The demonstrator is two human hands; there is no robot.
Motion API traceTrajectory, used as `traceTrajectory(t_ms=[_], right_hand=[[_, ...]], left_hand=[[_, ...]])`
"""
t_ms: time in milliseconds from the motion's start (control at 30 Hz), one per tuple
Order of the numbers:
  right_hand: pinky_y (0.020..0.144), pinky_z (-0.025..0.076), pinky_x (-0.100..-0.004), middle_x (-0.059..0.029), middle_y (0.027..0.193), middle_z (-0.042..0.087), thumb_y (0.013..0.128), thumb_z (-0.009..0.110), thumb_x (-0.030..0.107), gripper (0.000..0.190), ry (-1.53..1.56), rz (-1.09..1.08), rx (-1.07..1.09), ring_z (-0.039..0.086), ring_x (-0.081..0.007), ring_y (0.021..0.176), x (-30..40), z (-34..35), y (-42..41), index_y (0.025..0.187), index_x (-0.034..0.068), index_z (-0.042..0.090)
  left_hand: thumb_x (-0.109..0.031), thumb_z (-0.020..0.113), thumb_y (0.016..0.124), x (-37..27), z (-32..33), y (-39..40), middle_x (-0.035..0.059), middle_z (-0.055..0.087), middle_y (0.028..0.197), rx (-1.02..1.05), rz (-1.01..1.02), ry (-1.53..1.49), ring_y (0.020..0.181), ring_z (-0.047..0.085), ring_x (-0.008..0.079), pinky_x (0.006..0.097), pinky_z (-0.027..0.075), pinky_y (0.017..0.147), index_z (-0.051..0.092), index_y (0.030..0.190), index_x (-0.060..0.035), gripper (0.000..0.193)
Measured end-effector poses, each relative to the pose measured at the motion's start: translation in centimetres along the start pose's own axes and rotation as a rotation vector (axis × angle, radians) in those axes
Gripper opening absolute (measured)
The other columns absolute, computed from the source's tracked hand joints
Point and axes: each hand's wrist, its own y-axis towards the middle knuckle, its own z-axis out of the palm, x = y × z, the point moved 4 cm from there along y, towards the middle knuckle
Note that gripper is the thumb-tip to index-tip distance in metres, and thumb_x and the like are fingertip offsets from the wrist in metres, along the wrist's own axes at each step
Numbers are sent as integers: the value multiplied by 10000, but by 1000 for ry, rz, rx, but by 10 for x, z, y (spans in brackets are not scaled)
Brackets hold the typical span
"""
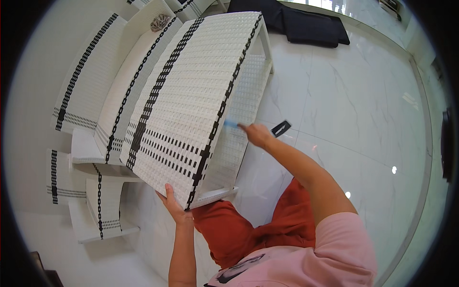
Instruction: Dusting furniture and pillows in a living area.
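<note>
A white woven table (183, 89) with black woven bands stands in front of me; its lower shelf (238, 107) shows under the top. My left hand (174, 205) rests against the near corner of the tabletop, thumb on the upper face, other fingers hidden below the edge. Beside the table's right edge, my right hand (256, 134) is closed around a thin tool with a light blue part (230, 123), which is blurred and points to the open side between top and shelf. Its exact kind cannot be told. Near that hand lies a black and grey flat object (281, 128).
A white woven sofa (125, 82) stands to the left, with a grey-brown tufted ball (160, 22) on it. A matching chair (104, 204) is at lower left. Black cushions or folded covers (312, 28) lie on the glossy tiled floor (340, 97) beyond the table.
</note>
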Motion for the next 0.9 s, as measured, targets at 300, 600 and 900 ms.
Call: traceTrajectory(t_ms=[300, 600, 900], right_hand=[[663, 491, -458, -179, 882, 623, 832, 436, 68, 467, -31, 372, -269, 616, -338, 799, -101, -35, 21, 1280, 200, 452], [604, 499, -393, -119, 797, 625, 827, 491, 78, 615, -341, -294, 520, 625, -302, 734, -47, -28, -206, 1358, 361, 361], [651, 492, -416, -144, 907, 641, 852, 390, 13, 565, -14, 339, -100, 612, -317, 781, -124, -17, -151, 1360, 261, 378]], left_hand=[[-235, 551, 894, 10, -5, 6, 120, 386, 1358, 14, 43, 45, 1203, 430, 256, 370, 366, 997, 241, 1394, -65, 612], [-164, 539, 889, 1, -16, 5, 136, 376, 1348, 31, 63, 18, 1168, 447, 258, 365, 383, 976, 223, 1384, -56, 597], [-245, 581, 876, 13, -7, 12, 104, 410, 1339, 42, 25, 16, 1171, 460, 251, 384, 397, 970, 270, 1379, -80, 615]])
